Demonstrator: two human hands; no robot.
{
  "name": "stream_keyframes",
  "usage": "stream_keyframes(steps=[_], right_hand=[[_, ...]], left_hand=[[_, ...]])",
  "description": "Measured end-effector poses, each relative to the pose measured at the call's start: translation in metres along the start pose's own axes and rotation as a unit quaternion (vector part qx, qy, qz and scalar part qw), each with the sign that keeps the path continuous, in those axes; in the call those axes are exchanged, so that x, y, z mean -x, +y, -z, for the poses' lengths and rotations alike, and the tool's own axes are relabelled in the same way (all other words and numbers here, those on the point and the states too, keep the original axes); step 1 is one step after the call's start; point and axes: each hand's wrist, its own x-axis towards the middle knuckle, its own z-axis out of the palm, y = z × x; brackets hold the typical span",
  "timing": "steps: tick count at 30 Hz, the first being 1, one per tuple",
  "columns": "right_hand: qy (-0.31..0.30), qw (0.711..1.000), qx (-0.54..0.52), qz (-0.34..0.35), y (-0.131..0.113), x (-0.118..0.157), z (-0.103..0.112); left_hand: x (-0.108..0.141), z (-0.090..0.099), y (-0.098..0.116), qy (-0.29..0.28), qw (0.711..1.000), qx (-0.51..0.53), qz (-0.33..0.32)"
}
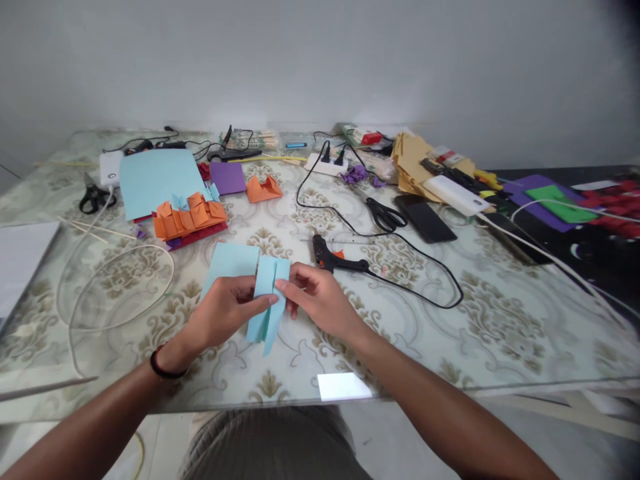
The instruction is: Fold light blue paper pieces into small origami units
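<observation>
A folded light blue paper strip [269, 293] is held between my two hands above the patterned table. Its long edges are folded in toward a lengthwise gap in the middle. My left hand [227, 307] grips its left edge, thumb lying across the front. On the right edge, my right hand [315, 293] pinches the strip with its thumb on the front and its fingers partly behind. Beneath the left hand and the strip lies another light blue sheet [233, 259], partly covered. A black glue gun [335, 257] rests just beyond my right hand.
Orange folded pieces [190, 217] and a large blue sheet [157, 177] lie back left, beside a purple square [227, 177]. Black scissors [385, 213], a phone [426, 219] and a power strip [327, 163] sit back right. The glue gun's cord [425, 257] loops across the right side.
</observation>
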Motion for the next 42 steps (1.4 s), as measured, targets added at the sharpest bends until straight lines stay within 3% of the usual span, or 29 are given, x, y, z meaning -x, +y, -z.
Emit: stream_keyframes(steps=[7, 17, 33, 37, 42], right_hand=[[0.011, 1.0, 0.005, -0.021, -0.004, 0.002, -0.0004], [0.017, 1.0, -0.009, 0.0, -0.002, 0.0018, -0.0015], [0.028, 0.999, -0.003, 0.022, -0.0042, 0.0036, -0.0007], [0.011, 1.0, -0.009, 0.023, -0.006, 0.0027, 0.0005], [-0.037, 0.999, 0.034, -0.019, -0.0044, 0.0009, 0.0027]], left_hand=[[0.0003, -0.0013, -0.0014, -0.023, 1.0, -0.015, 0.014], [-0.0004, -0.0019, -0.0021, -0.076, 0.997, 0.018, 0.009], [0.0003, -0.0051, -0.005, -0.104, 0.994, 0.042, 0.015], [-0.0011, -0.0035, -0.0038, -0.066, 0.997, 0.044, -0.005], [-0.0047, 0.0013, -0.0065, 0.105, 0.994, 0.036, 0.013]])
